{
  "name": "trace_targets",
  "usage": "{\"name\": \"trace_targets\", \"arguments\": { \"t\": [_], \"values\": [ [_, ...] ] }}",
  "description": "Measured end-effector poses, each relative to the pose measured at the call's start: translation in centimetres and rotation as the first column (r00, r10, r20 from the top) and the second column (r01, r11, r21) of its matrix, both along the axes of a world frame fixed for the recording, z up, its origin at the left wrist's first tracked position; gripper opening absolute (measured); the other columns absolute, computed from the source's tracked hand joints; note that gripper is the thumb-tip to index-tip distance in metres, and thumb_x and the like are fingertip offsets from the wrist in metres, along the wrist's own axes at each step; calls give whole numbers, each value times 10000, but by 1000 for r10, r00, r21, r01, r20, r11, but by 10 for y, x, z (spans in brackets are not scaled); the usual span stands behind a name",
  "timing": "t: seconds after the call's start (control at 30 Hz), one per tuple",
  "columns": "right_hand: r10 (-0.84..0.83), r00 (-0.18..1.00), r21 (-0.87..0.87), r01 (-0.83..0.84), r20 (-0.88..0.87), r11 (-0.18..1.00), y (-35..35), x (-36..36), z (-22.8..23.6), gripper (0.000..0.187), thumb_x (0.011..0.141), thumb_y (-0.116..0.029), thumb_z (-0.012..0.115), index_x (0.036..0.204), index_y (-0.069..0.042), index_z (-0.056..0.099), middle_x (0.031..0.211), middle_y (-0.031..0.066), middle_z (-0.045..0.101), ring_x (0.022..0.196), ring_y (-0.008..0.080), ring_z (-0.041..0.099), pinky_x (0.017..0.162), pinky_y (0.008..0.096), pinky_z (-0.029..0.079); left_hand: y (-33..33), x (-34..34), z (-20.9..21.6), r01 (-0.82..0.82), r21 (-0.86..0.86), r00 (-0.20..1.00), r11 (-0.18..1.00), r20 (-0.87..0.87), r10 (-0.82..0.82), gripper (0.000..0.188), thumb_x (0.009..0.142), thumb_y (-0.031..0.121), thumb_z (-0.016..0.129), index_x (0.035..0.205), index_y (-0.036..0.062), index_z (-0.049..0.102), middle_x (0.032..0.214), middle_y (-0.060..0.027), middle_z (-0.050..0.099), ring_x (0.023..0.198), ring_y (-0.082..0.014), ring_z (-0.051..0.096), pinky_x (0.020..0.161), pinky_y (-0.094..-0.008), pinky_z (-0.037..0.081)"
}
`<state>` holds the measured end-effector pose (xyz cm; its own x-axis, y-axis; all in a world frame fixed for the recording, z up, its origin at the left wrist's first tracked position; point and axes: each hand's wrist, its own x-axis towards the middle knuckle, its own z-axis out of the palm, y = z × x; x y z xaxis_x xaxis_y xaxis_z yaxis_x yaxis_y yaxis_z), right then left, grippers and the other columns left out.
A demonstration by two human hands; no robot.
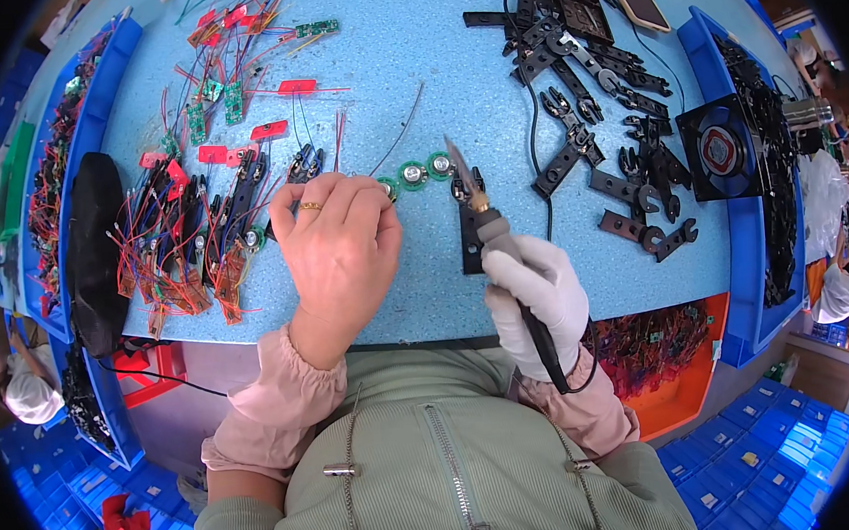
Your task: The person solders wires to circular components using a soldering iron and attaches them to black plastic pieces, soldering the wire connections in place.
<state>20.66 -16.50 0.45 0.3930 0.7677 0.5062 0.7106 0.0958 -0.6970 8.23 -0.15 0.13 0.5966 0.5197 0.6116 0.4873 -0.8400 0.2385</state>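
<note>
My right hand (537,292), in a white glove, grips a soldering iron (489,231) whose tip points up toward a row of small round green parts (413,174) on the light blue table (410,59). My bare left hand (340,246), with a ring on one finger, rests knuckles-up on the table just left of those green parts; its fingertips curl under and what they pinch is hidden. A black plastic bracket (469,232) lies between the two hands, under the iron.
Wired assemblies with red tags and green boards (196,232) crowd the left. Black plastic clamps (591,106) lie scattered at right. Blue bins (742,164) line both sides; the right one holds a black fan. An orange bin (662,357) sits below the table edge.
</note>
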Motion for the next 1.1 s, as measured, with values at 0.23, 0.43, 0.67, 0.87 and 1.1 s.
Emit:
{"name": "trace_targets", "arguments": {
  "t": [0.23,0.43,0.67,0.87,1.1],
  "values": [
    [-3,994,-106,15,107,994,19,6,-1,438,797,36,716,1226,-47,678,1244,169,671,926,295,700,810,336,547,0,-1,0,4,-2,1000,1000,-19,-4,179,730,8,722,839,128,647,924,33,688,885,-179,616,943,-407,395],
    [41,999,-11,-40,31,999,23,4,-9,473,827,47,691,1289,-45,643,1291,172,642,949,267,715,824,329,554,-1,-4,24,15,-152,1000,988,-18,-18,179,761,13,717,892,128,676,964,8,707,915,-171,622,988,-399,380],
    [-79,995,91,84,-59,992,27,11,-3,440,849,62,663,1277,-36,647,1257,156,645,918,234,718,818,309,554,72,-16,60,23,-285,987,958,158,23,137,769,109,753,861,10,732,928,-82,737,754,-290,651,724,-379,519],
    [-115,985,176,136,-126,975,34,10,-4,422,845,70,657,1255,-30,653,1216,144,649,907,219,709,808,308,551,69,69,28,1,-60,952,998,-306,-20,100,780,99,766,846,27,747,924,-81,718,806,-261,655,781,-337,527],
    [-177,977,137,193,-122,972,36,22,2,340,843,69,655,1169,-26,687,1176,124,650,924,197,664,827,298,521,71,68,20,150,-587,985,796,23,-170,65,793,55,721,816,-1,699,916,-78,699,828,-223,641,794,-315,506]
  ]
}}
